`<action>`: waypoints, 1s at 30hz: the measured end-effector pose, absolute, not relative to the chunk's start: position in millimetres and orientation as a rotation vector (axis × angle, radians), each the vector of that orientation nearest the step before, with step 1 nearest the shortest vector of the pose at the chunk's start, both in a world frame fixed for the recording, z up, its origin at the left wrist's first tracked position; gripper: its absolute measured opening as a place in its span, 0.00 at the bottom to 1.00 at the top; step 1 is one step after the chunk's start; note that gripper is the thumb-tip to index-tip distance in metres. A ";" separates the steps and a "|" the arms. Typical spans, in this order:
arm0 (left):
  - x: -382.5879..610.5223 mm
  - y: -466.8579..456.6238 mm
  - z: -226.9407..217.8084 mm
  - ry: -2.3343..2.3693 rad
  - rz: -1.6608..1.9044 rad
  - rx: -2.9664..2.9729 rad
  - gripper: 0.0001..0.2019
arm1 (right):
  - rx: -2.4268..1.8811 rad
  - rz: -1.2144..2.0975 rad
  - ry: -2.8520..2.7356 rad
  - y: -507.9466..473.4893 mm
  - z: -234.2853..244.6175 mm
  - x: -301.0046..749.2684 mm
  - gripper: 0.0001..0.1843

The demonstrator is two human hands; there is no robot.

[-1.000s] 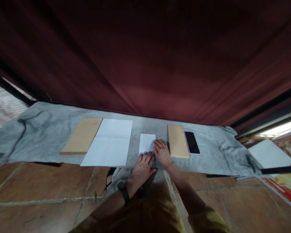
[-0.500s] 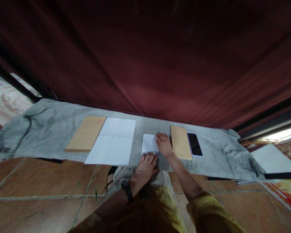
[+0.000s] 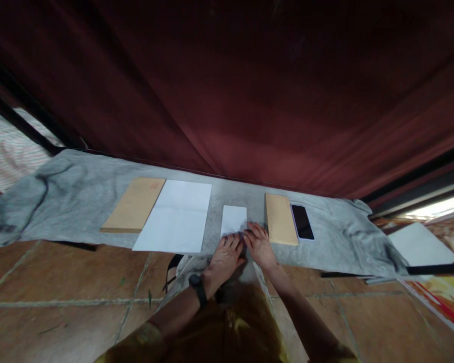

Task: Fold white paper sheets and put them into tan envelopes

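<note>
A small folded sheet of white paper [image 3: 233, 219] lies flat on the grey cloth [image 3: 249, 190] in front of me. My left hand [image 3: 226, 258] rests at its near edge, fingers stretched out over that edge. At the near right corner is my right hand [image 3: 261, 247], fingers laid out flat and touching the paper. Both hands are open and partly hide the near edge. To the left lie larger sheets of white paper [image 3: 177, 214], beside a stack of brown envelopes [image 3: 134, 204]. Right of my right hand lie more brown envelopes [image 3: 282, 219].
A phone [image 3: 302, 222] with a dark screen lies just right of the right-hand envelopes. A dark red curtain [image 3: 227, 111] hangs behind the cloth-covered surface. Black frame bars [image 3: 419, 184] cross at the right. Below is a tiled floor [image 3: 79, 277].
My right hand has slid toward me, from the paper's right side down to its near right corner, closer to my left hand. The left hand stays at the near edge.
</note>
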State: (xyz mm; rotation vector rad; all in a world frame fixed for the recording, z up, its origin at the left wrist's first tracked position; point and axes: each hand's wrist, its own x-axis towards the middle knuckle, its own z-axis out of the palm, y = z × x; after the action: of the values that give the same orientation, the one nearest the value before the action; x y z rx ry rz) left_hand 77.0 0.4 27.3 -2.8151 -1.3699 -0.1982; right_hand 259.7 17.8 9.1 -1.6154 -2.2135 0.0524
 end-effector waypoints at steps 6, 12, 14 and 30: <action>77.7 0.1 27.3 -1.374 -0.207 -2.822 0.27 | -1.618 0.088 -2.210 14.3 13.6 259.8 0.20; 78.1 0.1 28.6 -1.396 -0.236 -2.824 0.26 | -1.627 0.091 -2.168 42.5 15.6 254.6 0.21; 74.7 1.6 31.2 -1.383 -0.261 -2.854 0.27 | -1.629 0.088 -2.157 51.9 16.1 253.0 0.22; 41.8 22.3 44.3 -1.258 -0.346 -3.076 0.16 | -1.468 0.217 -2.194 -9.8 6.2 254.2 0.19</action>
State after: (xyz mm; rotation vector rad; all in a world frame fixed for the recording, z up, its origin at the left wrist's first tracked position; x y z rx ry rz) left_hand 41.8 22.3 44.3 -3.0759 -1.2577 -0.3463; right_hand 254.2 -9.8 6.2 -1.4683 -2.1942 0.2169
